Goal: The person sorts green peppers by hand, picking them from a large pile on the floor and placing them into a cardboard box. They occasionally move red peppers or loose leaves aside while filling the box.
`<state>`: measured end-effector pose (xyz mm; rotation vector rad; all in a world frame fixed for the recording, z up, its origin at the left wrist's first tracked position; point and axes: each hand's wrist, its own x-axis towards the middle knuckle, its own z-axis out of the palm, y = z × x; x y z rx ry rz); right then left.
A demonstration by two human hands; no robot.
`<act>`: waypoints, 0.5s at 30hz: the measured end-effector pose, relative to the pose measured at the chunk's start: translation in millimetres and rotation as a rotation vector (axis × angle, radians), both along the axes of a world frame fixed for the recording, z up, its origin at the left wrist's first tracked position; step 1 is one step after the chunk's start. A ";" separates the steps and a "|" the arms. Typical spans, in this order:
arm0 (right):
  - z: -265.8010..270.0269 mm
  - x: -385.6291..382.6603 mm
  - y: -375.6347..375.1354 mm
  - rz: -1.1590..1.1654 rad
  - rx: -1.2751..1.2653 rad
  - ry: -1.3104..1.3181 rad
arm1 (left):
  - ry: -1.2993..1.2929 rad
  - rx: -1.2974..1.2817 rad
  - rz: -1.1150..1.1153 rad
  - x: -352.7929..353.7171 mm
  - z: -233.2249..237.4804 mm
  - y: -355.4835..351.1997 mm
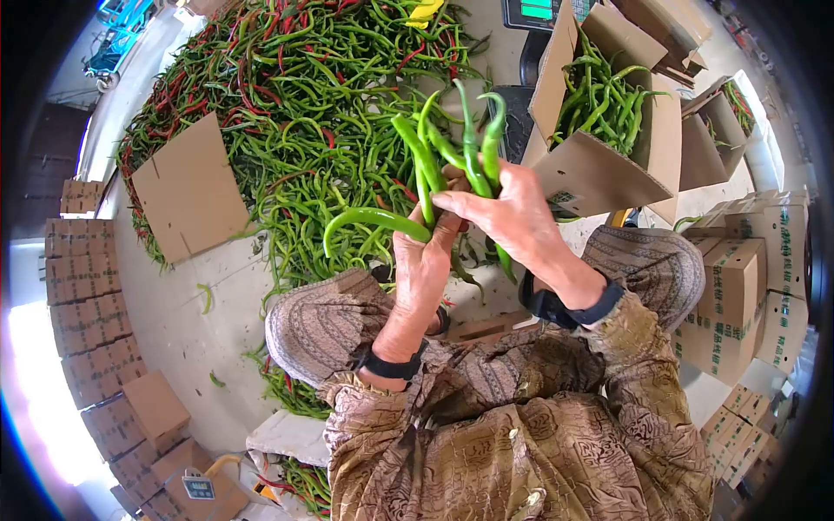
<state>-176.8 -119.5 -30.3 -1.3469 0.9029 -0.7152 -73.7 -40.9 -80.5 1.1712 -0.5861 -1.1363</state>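
Note:
Above my knees both hands meet, each gripping long green chili peppers. My left hand (423,258) is closed round several of them, one curving out to the left (369,217) and others pointing up. My right hand (514,213) is closed round more peppers (472,143) whose stem ends stick up past the fingers. Its thumb reaches across to the left hand's fingers. Behind both hands spreads a large heap of chili peppers (339,130), mostly green with some red. To the right, an open cardboard box (604,169) holds green peppers (604,95).
A scale with a lit green display (536,10) stands behind the open box. A flat cardboard sheet (193,187) lies on the heap's left side. Stacked cartons (87,300) line the left, with more printed cartons (730,304) at right. Another open box (714,139) sits farther right.

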 end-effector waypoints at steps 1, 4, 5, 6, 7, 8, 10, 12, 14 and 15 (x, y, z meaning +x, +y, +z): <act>0.8 4.6 -1.7 -0.017 -0.010 0.033 | 0.002 -0.007 0.002 0.4 -1.1 -0.6; -4.2 12.3 -0.4 0.021 -0.252 0.193 | -0.140 -0.088 0.037 1.3 -5.2 2.7; -7.1 15.2 -1.4 0.029 -0.253 0.193 | -0.139 -0.087 0.045 1.8 -6.4 3.3; -10.1 18.6 -4.4 0.051 -0.193 0.155 | -0.292 -0.029 0.064 2.7 -7.1 2.9; -12.1 22.5 -7.6 0.074 -0.136 0.116 | -0.446 0.028 0.084 3.8 -8.3 1.5; -13.2 22.9 -11.7 0.076 0.056 -0.032 | -0.508 -0.008 0.115 3.8 -19.7 -1.6; -12.3 18.3 -30.8 -0.082 0.102 -0.057 | -0.301 0.103 0.063 4.0 -14.4 -2.5; 0.8 11.4 -50.2 -0.150 0.126 -0.128 | 0.051 0.130 0.066 4.3 -28.0 -3.7; 35.4 13.8 -52.1 -0.080 0.127 -0.207 | 0.141 0.152 0.097 6.8 -25.7 -1.5; 58.9 18.6 -36.0 0.066 0.115 -0.186 | 0.229 0.173 0.114 7.7 -23.0 -1.5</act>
